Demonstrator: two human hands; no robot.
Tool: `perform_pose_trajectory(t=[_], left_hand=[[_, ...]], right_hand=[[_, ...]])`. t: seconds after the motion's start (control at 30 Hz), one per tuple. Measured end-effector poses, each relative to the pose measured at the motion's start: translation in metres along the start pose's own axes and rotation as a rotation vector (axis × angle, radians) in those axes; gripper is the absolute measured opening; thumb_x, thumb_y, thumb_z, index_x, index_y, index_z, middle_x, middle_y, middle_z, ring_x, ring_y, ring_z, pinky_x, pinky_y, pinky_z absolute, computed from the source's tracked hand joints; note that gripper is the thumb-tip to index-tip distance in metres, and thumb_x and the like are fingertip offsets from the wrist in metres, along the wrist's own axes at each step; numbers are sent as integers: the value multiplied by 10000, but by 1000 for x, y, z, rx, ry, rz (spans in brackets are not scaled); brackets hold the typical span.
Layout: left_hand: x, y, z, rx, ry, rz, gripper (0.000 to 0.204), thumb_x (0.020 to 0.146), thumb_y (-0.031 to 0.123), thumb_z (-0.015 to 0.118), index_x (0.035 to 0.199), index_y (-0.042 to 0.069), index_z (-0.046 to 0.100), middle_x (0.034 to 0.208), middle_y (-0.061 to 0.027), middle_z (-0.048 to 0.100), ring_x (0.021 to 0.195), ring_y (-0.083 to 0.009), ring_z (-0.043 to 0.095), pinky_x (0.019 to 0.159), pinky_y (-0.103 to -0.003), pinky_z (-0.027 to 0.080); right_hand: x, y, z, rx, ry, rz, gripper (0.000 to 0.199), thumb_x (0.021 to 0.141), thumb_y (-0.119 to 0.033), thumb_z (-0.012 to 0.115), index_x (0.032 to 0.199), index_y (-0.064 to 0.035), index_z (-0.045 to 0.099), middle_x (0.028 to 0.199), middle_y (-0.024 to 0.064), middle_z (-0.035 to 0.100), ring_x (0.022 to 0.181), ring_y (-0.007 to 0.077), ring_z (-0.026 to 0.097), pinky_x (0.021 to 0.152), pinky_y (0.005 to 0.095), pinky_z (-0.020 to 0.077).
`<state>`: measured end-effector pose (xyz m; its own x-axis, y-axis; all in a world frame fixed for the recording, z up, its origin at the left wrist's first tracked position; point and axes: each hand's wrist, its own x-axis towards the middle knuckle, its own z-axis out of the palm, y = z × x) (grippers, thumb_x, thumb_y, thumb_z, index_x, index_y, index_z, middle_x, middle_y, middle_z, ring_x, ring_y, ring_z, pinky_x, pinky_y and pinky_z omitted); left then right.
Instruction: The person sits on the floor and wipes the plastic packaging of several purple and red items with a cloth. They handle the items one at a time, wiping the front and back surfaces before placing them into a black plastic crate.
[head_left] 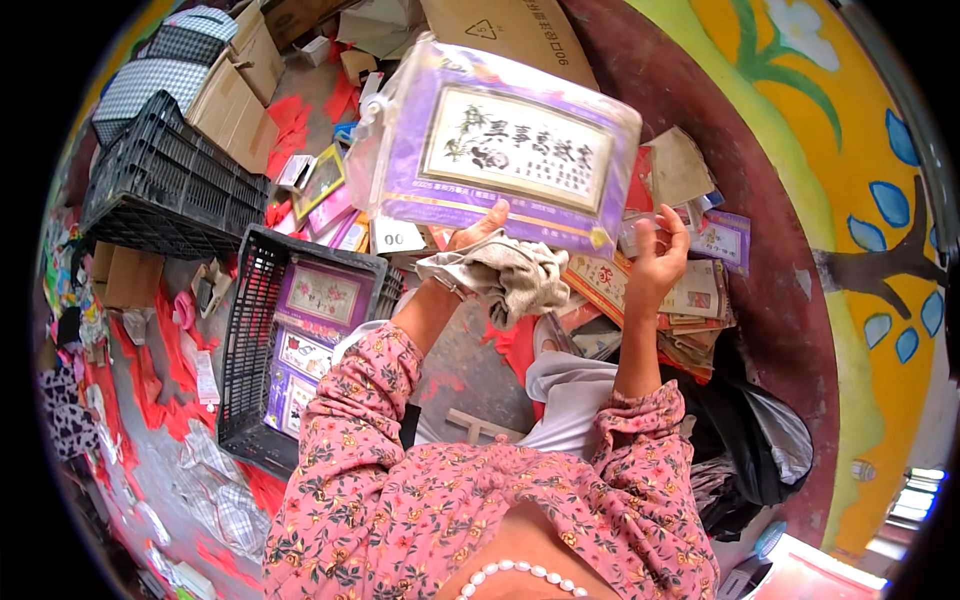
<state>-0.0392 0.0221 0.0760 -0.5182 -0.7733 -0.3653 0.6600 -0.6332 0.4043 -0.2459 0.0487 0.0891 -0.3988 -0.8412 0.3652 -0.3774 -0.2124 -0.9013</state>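
Observation:
A flat purple package (400, 165) in clear plastic is held up before me, its front printed with a framed panel of dark writing and plants. My left hand (478, 230) grips its lower edge, thumb on the front and the other fingers hidden behind. A crumpled grey-beige cloth (515, 275) hangs at that same hand. To the right of the package, my right hand (658, 255) is raised apart from it, fingers loosely bent and spread, holding nothing. Below it lies a pile of flat printed packages (690, 300).
On my left, a black plastic crate (245, 350) holds several similar purple packages. Stacked black crates (165, 180) and cardboard boxes (225, 115) stand farther back. Red scraps (165, 350) litter the floor. A painted wall (800, 120) curves along the right, with a black bag (760, 430) near it.

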Motion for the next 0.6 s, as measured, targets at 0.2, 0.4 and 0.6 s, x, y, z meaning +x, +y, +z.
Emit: perform_pose_trajectory(t=[0.2,0.4,0.6], left_hand=[[18,6,-60,-63,-236,-300,590,844,560,384,888,3,574,690,-125,605,637,-230,606,567,-332,506],[23,1,-63,2,-160,-181,580,860,513,400,955,-43,537,868,-156,607,781,-250,615,690,-333,519],[31,2,-70,68,-120,-154,660,853,559,355,1022,-61,506,946,-156,592,862,-244,597,796,-351,485]], right_hand=[[-46,-37,49,-253,-664,-527,759,544,-368,748,1178,-55,471,1158,131,464,1107,328,388,944,429,315],[-57,-39,56,-322,-582,-586,671,508,-234,747,1108,-48,513,1147,115,474,1060,327,420,901,435,357],[-47,-30,49,207,-529,-100,346,592,-29,620,937,-30,596,877,63,601,895,228,526,818,355,418]])
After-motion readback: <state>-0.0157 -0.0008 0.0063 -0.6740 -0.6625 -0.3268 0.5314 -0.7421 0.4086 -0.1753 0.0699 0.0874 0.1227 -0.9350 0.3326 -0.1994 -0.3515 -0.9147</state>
